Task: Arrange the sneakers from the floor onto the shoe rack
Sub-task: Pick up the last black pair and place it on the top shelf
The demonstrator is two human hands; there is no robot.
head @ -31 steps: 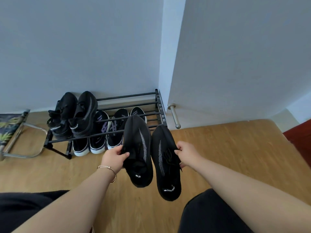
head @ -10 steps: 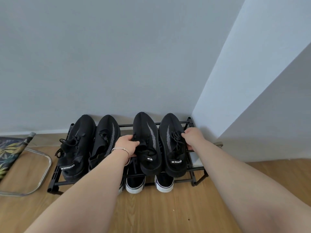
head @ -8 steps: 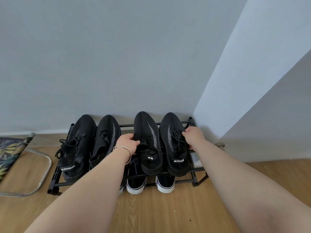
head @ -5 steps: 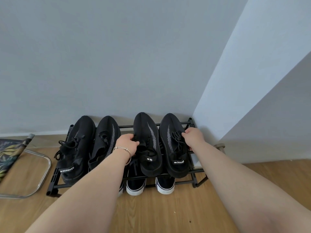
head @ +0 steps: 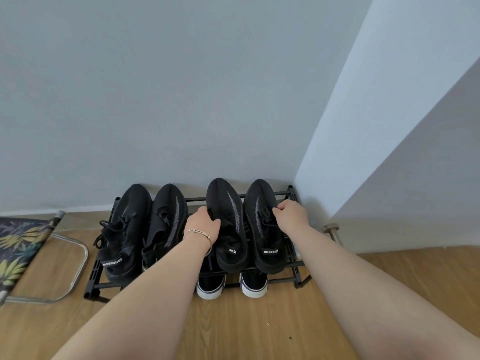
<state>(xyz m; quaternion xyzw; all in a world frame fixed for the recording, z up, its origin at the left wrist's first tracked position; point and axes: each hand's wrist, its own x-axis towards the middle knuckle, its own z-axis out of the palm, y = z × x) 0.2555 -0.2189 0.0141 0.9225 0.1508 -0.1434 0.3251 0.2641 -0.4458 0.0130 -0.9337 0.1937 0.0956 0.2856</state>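
A low black metal shoe rack (head: 298,278) stands against the grey wall. Its top shelf carries two pairs of black knit sneakers. My left hand (head: 204,223) grips the left side of one sneaker (head: 228,229), and my right hand (head: 291,214) grips the right side of its partner (head: 262,229). Both shoes rest on the right half of the top shelf, toes toward the wall. The other black pair (head: 145,229) sits on the left half. My arms hide part of the lower shelf.
White-soled dark sneakers (head: 210,285) poke out of the lower shelf. A folding stool (head: 31,255) with leaf-print fabric stands at the left. A white wall corner and a metal door stopper (head: 332,229) are close on the right. Wooden floor lies in front.
Three seconds ago I held the pair in the air above the floor. Since then it has come to rest on the top shelf, with only slight shifts in the last second.
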